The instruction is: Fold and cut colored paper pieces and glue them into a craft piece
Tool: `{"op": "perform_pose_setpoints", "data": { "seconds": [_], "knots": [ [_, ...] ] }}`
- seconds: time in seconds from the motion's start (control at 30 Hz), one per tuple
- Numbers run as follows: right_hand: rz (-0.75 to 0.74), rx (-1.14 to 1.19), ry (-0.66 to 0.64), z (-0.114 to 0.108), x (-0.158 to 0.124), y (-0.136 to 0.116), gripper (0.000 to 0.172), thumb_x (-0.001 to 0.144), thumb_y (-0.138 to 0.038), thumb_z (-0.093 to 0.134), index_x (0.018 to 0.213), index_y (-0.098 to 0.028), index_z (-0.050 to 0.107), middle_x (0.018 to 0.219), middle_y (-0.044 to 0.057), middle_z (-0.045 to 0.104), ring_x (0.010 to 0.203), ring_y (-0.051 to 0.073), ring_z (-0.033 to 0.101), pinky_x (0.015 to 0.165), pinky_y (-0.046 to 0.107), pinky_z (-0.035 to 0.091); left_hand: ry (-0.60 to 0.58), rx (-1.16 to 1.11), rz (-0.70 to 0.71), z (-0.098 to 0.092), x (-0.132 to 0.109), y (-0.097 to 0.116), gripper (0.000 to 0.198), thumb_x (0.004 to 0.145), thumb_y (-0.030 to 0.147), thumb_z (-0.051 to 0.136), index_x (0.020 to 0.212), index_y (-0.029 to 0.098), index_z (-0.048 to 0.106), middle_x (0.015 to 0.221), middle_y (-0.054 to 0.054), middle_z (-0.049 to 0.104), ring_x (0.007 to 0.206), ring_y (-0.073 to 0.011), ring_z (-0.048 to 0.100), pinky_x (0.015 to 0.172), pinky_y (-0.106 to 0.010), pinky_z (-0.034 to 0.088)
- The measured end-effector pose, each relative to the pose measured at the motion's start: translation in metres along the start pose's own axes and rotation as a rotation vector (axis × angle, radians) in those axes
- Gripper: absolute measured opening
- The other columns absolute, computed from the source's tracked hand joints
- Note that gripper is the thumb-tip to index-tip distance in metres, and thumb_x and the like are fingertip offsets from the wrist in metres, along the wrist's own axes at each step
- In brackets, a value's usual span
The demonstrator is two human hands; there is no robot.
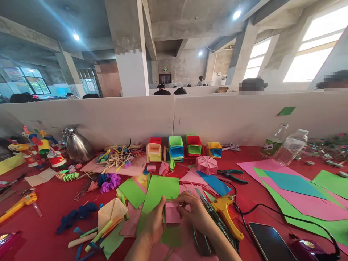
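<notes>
A small pink folded paper box (173,214) is held between my two hands, low in the middle of the view. My left hand (154,224) grips its left side, thumb pointing up. From the right, my right hand (195,209) pinches its edge with bent fingers. Green paper (163,188) lies beneath and behind it, among pink scraps. Close to my right wrist are a box cutter (216,214), a yellow hot glue gun (227,215) and dark-handled scissors or pliers (201,243), partly covered by my forearm.
Stacked coloured paper boxes (176,148) and a pink octagonal paper box (206,165) stand ahead. Pliers (233,175), a phone (270,241) and a black cord (266,205) lie right. Plastic bottles (292,148) and a metal jug (78,145) stand before the white partition (130,116).
</notes>
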State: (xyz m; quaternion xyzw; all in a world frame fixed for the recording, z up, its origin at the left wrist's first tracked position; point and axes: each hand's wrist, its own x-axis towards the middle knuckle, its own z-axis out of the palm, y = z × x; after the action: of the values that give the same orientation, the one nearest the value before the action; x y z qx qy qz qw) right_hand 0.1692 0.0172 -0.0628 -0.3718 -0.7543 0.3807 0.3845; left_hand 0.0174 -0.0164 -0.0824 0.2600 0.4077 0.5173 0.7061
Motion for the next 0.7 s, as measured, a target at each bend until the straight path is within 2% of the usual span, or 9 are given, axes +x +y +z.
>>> {"op": "perform_pose_setpoints", "data": {
  "seconds": [0.13, 0.27, 0.43, 0.57, 0.7],
  "knots": [
    [-0.015, -0.014, 0.002, 0.004, -0.003, -0.002, 0.03, 0.073, -0.005, 0.052, 0.091, -0.021, 0.07, 0.084, 0.004, 0.06, 0.077, 0.017, 0.054, 0.071, 0.029, 0.044, -0.081, 0.073, 0.02, 0.0, -0.005, 0.001, 0.063, 0.078, 0.067, 0.039, 0.097, 0.013, 0.067, 0.092, -0.013, 0.07, 0.094, -0.0268, 0.062, 0.077, -0.037, 0.05],
    [-0.041, -0.012, -0.021, -0.002, -0.004, -0.01, 0.028, 0.074, -0.006, 0.055, 0.091, -0.023, 0.07, 0.086, 0.003, 0.057, 0.08, 0.017, 0.054, 0.074, 0.029, 0.044, -0.139, 0.259, 0.145, 0.002, -0.011, 0.006, 0.055, 0.07, 0.057, 0.061, 0.108, 0.017, 0.062, 0.107, -0.01, 0.064, 0.093, -0.0251, 0.06, 0.069, -0.032, 0.051],
    [-0.073, 0.0, -0.059, -0.009, -0.006, -0.012, 0.025, 0.081, -0.017, 0.058, 0.102, -0.027, 0.068, 0.092, 0.004, 0.056, 0.088, 0.018, 0.054, 0.08, 0.03, 0.045, -0.168, 0.417, 0.204, 0.005, -0.012, 0.007, 0.041, 0.074, 0.047, 0.063, 0.103, 0.018, 0.064, 0.083, -0.005, 0.066, 0.076, -0.019, 0.059, 0.063, -0.027, 0.047],
    [-0.065, -0.035, -0.056, -0.006, -0.004, -0.006, 0.018, 0.081, -0.022, 0.061, 0.094, -0.028, 0.072, 0.087, 0.004, 0.058, 0.085, 0.019, 0.055, 0.075, 0.03, 0.046, -0.158, 0.461, 0.211, 0.001, -0.008, -0.002, 0.038, 0.075, 0.045, 0.063, 0.099, 0.016, 0.064, 0.073, -0.001, 0.064, 0.064, -0.0145, 0.055, 0.063, -0.026, 0.045],
    [-0.052, -0.067, -0.039, -0.003, -0.004, -0.005, 0.017, 0.081, -0.02, 0.059, 0.087, -0.026, 0.074, 0.084, 0.005, 0.06, 0.083, 0.02, 0.056, 0.075, 0.032, 0.045, -0.186, 0.453, 0.198, 0.0, -0.006, -0.007, 0.044, 0.073, 0.052, 0.061, 0.094, 0.014, 0.064, 0.073, -0.003, 0.064, 0.063, -0.0149, 0.056, 0.06, -0.026, 0.046]
  ]
}}
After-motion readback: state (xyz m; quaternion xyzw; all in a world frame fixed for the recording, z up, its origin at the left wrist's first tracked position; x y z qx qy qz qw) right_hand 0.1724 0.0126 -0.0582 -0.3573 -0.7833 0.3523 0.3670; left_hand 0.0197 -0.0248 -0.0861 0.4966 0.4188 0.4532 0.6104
